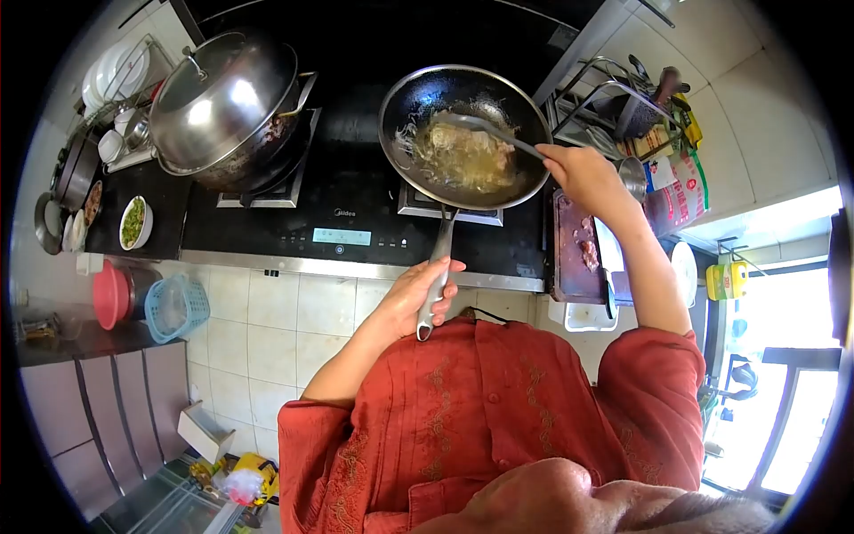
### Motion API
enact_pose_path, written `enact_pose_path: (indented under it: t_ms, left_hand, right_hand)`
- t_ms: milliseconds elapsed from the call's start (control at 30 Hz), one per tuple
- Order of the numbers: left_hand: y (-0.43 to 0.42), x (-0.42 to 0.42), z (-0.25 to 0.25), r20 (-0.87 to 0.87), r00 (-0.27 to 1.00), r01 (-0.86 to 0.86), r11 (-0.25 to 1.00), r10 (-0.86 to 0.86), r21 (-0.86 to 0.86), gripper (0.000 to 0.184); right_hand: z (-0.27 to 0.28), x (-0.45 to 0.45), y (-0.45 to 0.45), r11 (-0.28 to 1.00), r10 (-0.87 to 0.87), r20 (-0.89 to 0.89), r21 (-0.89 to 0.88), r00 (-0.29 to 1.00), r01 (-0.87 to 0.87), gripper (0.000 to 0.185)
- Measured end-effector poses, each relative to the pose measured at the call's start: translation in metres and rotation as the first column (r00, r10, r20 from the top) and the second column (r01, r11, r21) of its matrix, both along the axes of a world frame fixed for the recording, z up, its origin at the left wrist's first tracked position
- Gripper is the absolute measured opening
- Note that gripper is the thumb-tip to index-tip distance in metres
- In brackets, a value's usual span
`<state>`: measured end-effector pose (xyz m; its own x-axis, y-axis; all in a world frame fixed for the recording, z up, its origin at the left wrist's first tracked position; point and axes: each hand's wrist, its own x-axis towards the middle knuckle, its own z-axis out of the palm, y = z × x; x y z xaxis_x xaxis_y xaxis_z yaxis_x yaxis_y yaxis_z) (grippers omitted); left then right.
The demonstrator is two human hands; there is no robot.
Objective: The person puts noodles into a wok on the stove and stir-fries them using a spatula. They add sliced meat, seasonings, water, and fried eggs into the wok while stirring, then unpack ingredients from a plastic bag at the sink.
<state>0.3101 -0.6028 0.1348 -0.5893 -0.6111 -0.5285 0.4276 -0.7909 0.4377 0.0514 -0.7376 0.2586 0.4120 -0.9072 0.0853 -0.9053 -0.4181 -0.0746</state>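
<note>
Stirring seems underway, needing a steady pan [401, 105]: the left hand [411, 298] wraps its handle [445, 236], the right hand [589, 182] clasps a spatula [516, 141].

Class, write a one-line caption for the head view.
Left hand grips the pan handle; right hand holds a long utensil in the food.

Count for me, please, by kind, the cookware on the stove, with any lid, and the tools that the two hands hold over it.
Pan: 1
Pot: 1
Lid: 1
Spatula: 1
Total: 4
</note>
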Motion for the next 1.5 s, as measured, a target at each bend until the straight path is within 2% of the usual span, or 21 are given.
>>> enact_pose_path:
  t_ms: [133, 200, 300, 333, 433, 500, 567, 700, 900, 967, 1067, 1233, 1367, 1400, 1500]
  left_hand:
    - [0.001, -0.001, 0.002, 0.011, 1.000, -0.001, 1.000, 0.001, 0.005, 0.038]
    - [0.001, -0.001, 0.001, 0.006, 1.000, -0.012, 1.000, 0.012, 0.012, 0.038]
    - [0.001, 0.000, 0.000, 0.015, 1.000, -0.010, 1.000, 0.009, 0.014, 0.038]
    - [0.002, -0.002, 0.000, 0.016, 1.000, 0.004, 1.000, -0.004, 0.020, 0.038]
    - [0.000, 0.000, 0.001, -0.001, 1.000, -0.019, 1.000, 0.019, 0.008, 0.039]
    - [0.002, 0.000, 0.002, 0.014, 1.000, -0.026, 1.000, 0.026, -0.005, 0.039]
    - [0.001, 0.000, 0.001, -0.005, 1.000, -0.026, 1.000, 0.026, -0.004, 0.039]
    - [0.002, 0.000, 0.000, -0.036, 0.999, -0.030, 0.999, 0.030, -0.011, 0.038]
    - [0.002, -0.005, 0.004, -0.018, 0.999, -0.036, 0.999, 0.036, -0.001, 0.036]
    - [0.000, -0.001, -0.001, -0.042, 0.999, -0.034, 0.999, 0.033, -0.009, 0.034]
    - [0.000, -0.002, -0.010, -0.074, 0.997, -0.017, 1.000, 0.016, -0.013, 0.032]
    - [0.001, 0.001, -0.009, -0.060, 0.998, -0.012, 1.000, 0.011, -0.024, 0.032]
    - [-0.001, 0.005, -0.008, -0.042, 0.999, -0.002, 1.000, 0.001, -0.022, 0.033]
    - [0.000, 0.006, -0.009, -0.039, 0.999, -0.003, 1.000, 0.002, -0.025, 0.034]
    - [-0.001, 0.013, -0.005, -0.016, 1.000, 0.014, 0.999, -0.015, -0.039, 0.034]
  right_hand:
    - [0.005, 0.005, -0.003, 0.994, -0.091, -0.107, 0.048, 0.990, 0.097, 0.028]
    - [-0.011, 0.006, -0.010, 0.998, 0.045, -0.104, 0.041, 0.994, -0.041, 0.022]
    - [-0.024, 0.028, -0.012, 0.995, 0.035, -0.124, 0.093, 0.992, -0.023, 0.019]
    - [-0.038, 0.026, -0.023, 0.995, 0.083, -0.117, 0.060, 0.990, -0.076, 0.017]
    - [-0.050, 0.031, -0.042, 0.998, 0.007, -0.196, 0.063, 0.981, 0.005, 0.017]
    - [-0.051, 0.022, -0.040, 0.999, 0.027, -0.173, 0.048, 0.985, -0.018, 0.016]
    - [-0.049, 0.013, -0.028, 0.993, -0.031, -0.229, 0.104, 0.973, 0.056, 0.015]
    - [-0.044, 0.013, 0.010, 0.987, -0.021, -0.277, 0.150, 0.961, 0.065, 0.017]
    - [-0.058, 0.016, 0.009, 0.995, -0.065, -0.266, 0.057, 0.962, 0.083, 0.016]
    - [-0.050, 0.005, 0.022, 0.985, -0.077, -0.274, 0.128, 0.959, 0.116, 0.015]
    - [-0.053, -0.008, 0.038, 0.984, -0.081, -0.193, 0.143, 0.978, 0.110, 0.018]
    - [-0.033, -0.005, 0.055, 0.970, -0.090, -0.108, 0.217, 0.990, 0.112, 0.024]
    - [0.014, -0.024, 0.055, 0.945, -0.080, 0.081, 0.323, 0.994, 0.049, 0.033]
    - [0.030, -0.026, 0.059, 0.936, -0.124, 0.053, 0.339, 0.991, 0.099, 0.032]
    - [0.061, -0.034, 0.073, 0.978, -0.092, -0.112, 0.178, 0.989, 0.111, 0.029]
